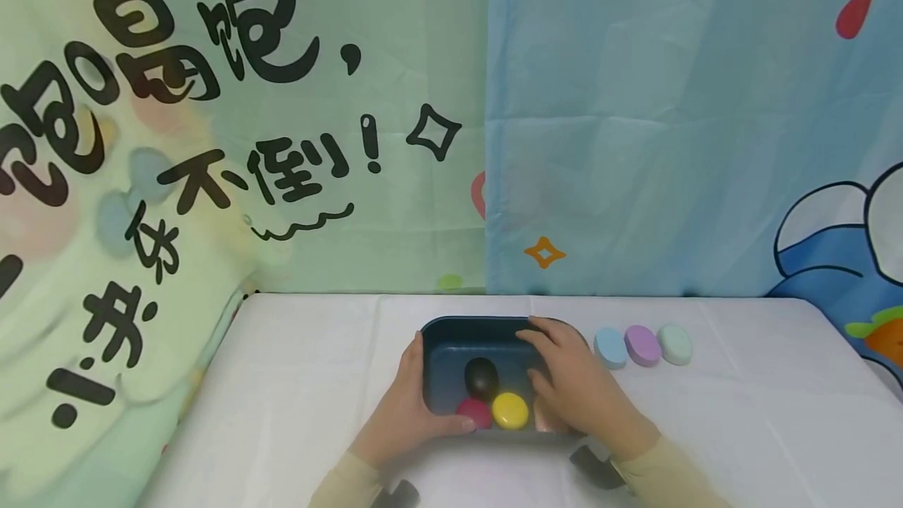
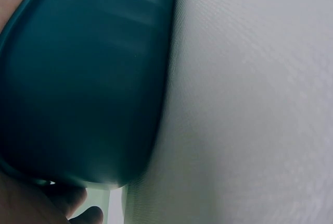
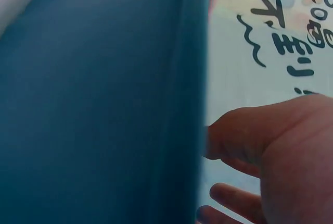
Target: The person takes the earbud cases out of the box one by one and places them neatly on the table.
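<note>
A dark blue tray (image 1: 466,339) faces me over the white table, its inside showing. My left hand (image 1: 409,414) grips its left side, thumb along the near edge and fingers on the outer wall. Inside lie a black egg-shaped piece (image 1: 481,379), a red round piece (image 1: 475,411) and a yellow round piece (image 1: 510,411), gathered near the front. My right hand (image 1: 571,375) reaches over the right side with fingers apart and slightly bent. Below its fingers shows a pale peach patch (image 1: 549,419). In the right wrist view the tray's wall (image 3: 104,104) hides the thumb tip.
Right of the tray, a light blue disc (image 1: 610,347), a purple disc (image 1: 643,345) and a mint green disc (image 1: 675,344) lie in a row on the white table (image 1: 762,414). A printed curtain (image 1: 395,241) hangs behind the table's far edge.
</note>
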The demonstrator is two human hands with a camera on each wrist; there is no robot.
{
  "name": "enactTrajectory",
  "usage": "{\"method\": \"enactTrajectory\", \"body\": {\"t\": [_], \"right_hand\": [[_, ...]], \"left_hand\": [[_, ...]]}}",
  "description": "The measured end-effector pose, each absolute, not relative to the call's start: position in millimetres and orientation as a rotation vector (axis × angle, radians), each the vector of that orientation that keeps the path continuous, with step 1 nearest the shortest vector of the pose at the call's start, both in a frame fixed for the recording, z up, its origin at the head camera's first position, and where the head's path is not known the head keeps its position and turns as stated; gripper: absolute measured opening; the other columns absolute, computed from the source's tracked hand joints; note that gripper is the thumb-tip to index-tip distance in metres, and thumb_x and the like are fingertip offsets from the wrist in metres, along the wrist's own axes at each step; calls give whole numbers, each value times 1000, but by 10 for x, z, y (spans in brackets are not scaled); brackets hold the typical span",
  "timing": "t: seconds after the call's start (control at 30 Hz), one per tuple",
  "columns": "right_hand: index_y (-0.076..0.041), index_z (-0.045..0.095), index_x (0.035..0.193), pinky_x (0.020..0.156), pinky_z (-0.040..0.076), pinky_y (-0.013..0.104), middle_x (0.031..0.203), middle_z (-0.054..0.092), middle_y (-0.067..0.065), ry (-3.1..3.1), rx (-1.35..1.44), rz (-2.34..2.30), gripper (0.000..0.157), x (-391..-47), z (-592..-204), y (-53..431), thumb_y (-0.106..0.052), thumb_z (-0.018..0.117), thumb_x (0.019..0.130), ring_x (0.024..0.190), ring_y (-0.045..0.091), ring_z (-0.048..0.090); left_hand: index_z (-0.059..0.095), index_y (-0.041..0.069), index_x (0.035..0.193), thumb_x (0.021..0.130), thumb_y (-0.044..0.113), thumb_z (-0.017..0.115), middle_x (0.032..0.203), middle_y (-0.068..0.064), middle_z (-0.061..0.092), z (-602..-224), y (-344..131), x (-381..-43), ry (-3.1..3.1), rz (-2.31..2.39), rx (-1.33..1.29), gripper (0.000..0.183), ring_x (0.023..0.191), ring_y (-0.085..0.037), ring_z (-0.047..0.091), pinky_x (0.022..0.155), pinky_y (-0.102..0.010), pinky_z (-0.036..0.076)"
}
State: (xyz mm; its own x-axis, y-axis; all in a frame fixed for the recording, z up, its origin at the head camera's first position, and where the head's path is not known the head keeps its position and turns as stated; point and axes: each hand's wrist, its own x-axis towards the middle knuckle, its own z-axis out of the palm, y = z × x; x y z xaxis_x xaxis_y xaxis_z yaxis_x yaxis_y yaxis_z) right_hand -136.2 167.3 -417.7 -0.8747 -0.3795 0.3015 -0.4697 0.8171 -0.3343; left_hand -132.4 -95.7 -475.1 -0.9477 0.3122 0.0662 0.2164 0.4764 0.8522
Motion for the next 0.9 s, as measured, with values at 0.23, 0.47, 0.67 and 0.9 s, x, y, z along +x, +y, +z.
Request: {"method": "enactTrajectory", "body": {"t": [0.23,0.47,0.67,0.9], "right_hand": [[0,62,129,102,47,52,141,52,22,-2778,694,606,49,-1353,-4228,1484,-8,79,84,128,41,50],[-3,63,130,102,46,54,141,53,21,-2871,642,647,50,-1354,-4273,1301,-16,81,85,129,39,51],[-5,63,132,102,46,55,141,53,20,-2926,618,689,50,-1370,-4341,1176,-18,80,86,129,39,51],[-5,64,132,102,47,54,140,54,20,-2972,592,685,52,-1398,-4405,1090,-17,81,84,128,38,52]], "left_hand": [[1,5,162,69,50,90,166,-11,14,-4737,-957,-1314,2623,1455,458,136,147,-32,29,114,-52,33],[1,4,161,69,54,89,166,-13,14,-4734,-959,-1312,2636,1414,438,136,147,-33,28,113,-53,34],[0,4,161,70,54,88,167,-13,12,-4743,-960,-1318,2635,1413,428,137,148,-34,26,114,-53,33],[0,3,161,69,53,89,167,-14,12,-4754,-965,-1326,2647,1412,448,137,148,-34,26,114,-53,33]]}}
